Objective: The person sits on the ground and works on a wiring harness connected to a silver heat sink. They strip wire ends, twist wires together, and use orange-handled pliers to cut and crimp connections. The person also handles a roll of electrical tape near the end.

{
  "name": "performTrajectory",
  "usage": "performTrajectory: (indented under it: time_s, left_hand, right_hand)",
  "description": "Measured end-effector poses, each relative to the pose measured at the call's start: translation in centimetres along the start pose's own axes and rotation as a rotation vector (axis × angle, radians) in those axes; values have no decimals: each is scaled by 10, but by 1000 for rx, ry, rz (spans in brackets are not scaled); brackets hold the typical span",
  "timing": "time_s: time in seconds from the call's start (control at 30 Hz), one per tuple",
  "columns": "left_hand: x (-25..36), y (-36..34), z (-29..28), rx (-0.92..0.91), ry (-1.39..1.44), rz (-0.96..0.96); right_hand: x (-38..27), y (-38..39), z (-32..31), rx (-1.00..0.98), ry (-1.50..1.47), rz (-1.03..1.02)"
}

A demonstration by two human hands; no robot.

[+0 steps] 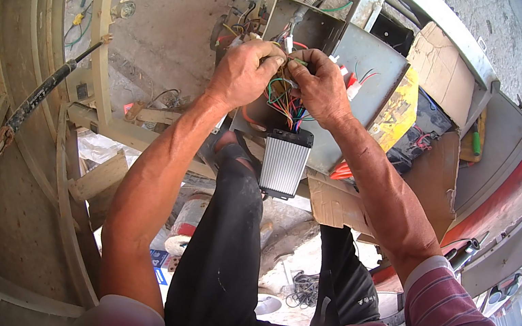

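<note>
- Between left hand (247, 72) and right hand (322, 87), over grey metal enclosure (374, 64): thin wires (290, 60).
- Both hands: fingertips pinched together on the wires.
- Below hands: ribbed silver unit (286, 166), coloured leads (288, 109) at upper end.
- Right of enclosure: yellow sheet (401, 110), cardboard (442, 63).

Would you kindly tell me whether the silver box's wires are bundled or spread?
Spread: the wires fan into loose loops between the silver box and the right hand.

The fingers (271, 64) partly hide the thin wires (289, 59) at their tips.
</note>
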State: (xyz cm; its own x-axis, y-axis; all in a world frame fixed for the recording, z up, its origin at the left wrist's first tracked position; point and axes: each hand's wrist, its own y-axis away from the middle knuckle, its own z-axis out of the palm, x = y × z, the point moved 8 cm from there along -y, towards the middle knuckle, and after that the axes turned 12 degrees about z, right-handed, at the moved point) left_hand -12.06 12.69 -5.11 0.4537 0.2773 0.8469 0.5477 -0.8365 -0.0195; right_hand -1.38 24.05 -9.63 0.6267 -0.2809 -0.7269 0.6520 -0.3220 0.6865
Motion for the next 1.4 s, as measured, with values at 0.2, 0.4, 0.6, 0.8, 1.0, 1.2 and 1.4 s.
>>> performTrajectory:
  time_s: [0.2, 0.4, 0.6, 0.8, 1.0, 1.2, 1.4]
  left_hand:
    - [-14, 1, 6, -47, 150, -238]
    - [-15, 4, 9, 8, 150, -219]
    - [-4, 7, 6, 119, 20, -84]
    - [3, 7, 3, 178, -58, 70]
    - [15, 14, 7, 243, -212, 143]
    - [13, 13, 9, 193, -212, 104]
    - [11, 12, -17, 35, -168, 43]
  right_hand:
    - [-1, 1, 1, -2, 24, -1]
    - [-2, 3, 0, 10, 5, -6]
    - [-4, 4, -2, 9, -78, -1]
    - [-5, 2, -3, 12, 177, 21]
    - [1, -5, -3, 9, 118, 61]
    - [9, -11, -3, -5, 130, 49]
    - [13, -11, -3, -2, 46, 65]
